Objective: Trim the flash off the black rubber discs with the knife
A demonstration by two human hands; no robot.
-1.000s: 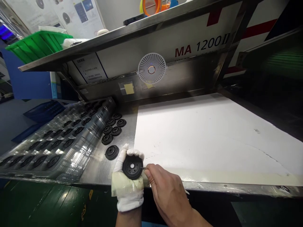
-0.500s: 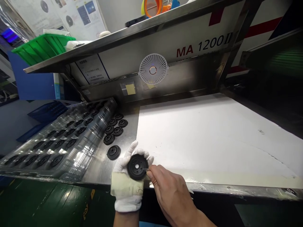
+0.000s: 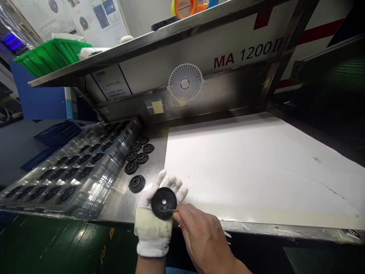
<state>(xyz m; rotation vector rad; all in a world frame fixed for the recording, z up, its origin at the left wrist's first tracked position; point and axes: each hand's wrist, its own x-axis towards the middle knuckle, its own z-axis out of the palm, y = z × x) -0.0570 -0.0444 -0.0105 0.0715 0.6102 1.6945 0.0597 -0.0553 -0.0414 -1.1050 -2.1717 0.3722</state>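
Observation:
My left hand (image 3: 155, 196), in a white glove with a pale yellow wrist band, holds a round black plastic wheel (image 3: 158, 201) on its palm, fingers loosely spread behind the rim. The wheel has a small hole in its middle and faces up. Thumb and forefinger of my bare right hand (image 3: 199, 232) pinch a thin, pale sliver-like tool (image 3: 172, 210), whose tip reaches the wheel's face near its lower right. What kind of tool it is does not show. Several similar black wheels (image 3: 137, 183) lie on the metal bench just left of my gloved hand.
Clear plastic trays (image 3: 98, 180) of black wheels are stacked at the left. A white sheet (image 3: 242, 167) covers the bench's right side. A small white fan (image 3: 185, 82) is at the back, under a metal shelf (image 3: 137, 45) bearing a green bin (image 3: 53, 55).
The wheel has shifted slightly left and down with my left hand, whose fingers have spread more. My right hand has moved a little down and left, its tool still at the wheel.

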